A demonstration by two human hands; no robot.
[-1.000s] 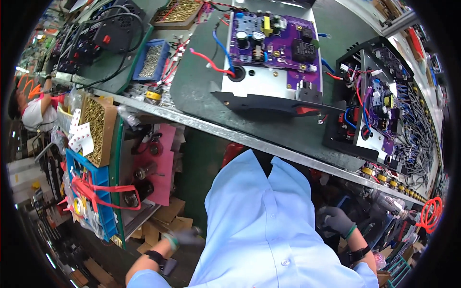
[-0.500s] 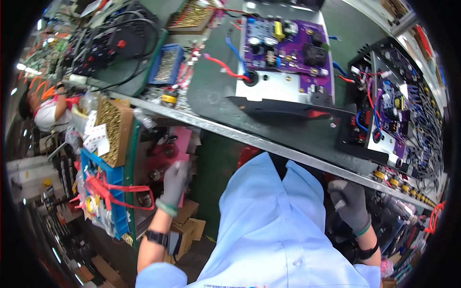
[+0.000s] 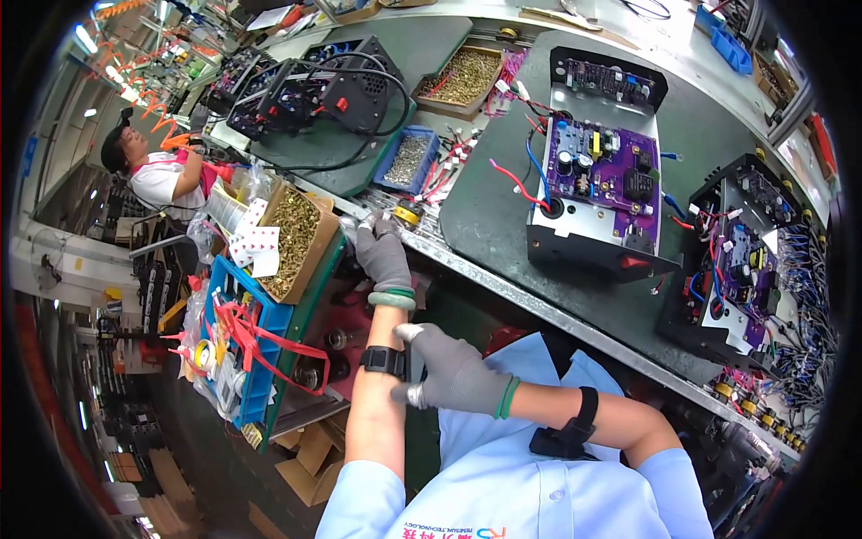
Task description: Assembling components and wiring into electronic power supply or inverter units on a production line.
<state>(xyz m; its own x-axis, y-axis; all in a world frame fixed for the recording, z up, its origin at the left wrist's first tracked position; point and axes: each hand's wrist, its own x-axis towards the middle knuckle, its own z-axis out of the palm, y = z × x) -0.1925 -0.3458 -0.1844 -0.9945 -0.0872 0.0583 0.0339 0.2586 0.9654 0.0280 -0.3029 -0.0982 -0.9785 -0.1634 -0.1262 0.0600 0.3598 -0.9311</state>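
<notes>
My left hand (image 3: 382, 256), in a grey glove, reaches to the table's metal edge beside a small yellow ring-shaped part (image 3: 408, 216). Its fingers are a little apart, with nothing visible in them. A black strap (image 3: 383, 360) with a small dark device (image 3: 415, 366) circles my left wrist. Across that forearm comes my right hand (image 3: 453, 370), also gloved in grey, its thumb and fingers closed around the device. On the table ahead lies an open black metal housing (image 3: 575, 249) with a purple circuit board (image 3: 602, 171), from which red and blue wires stick out.
A second open housing (image 3: 741, 269) stands at the right, beside bundled cables (image 3: 795, 296). Left of me are a cardboard box of brass fasteners (image 3: 296, 238) and a blue crate (image 3: 260, 395). A blue tray (image 3: 407, 160) holds small metal parts. Another person (image 3: 171, 175) is at far left.
My left hand has risen to the table edge and its fist has loosened. My right hand has come across from the right onto the left wrist's device. The view has shifted left.
</notes>
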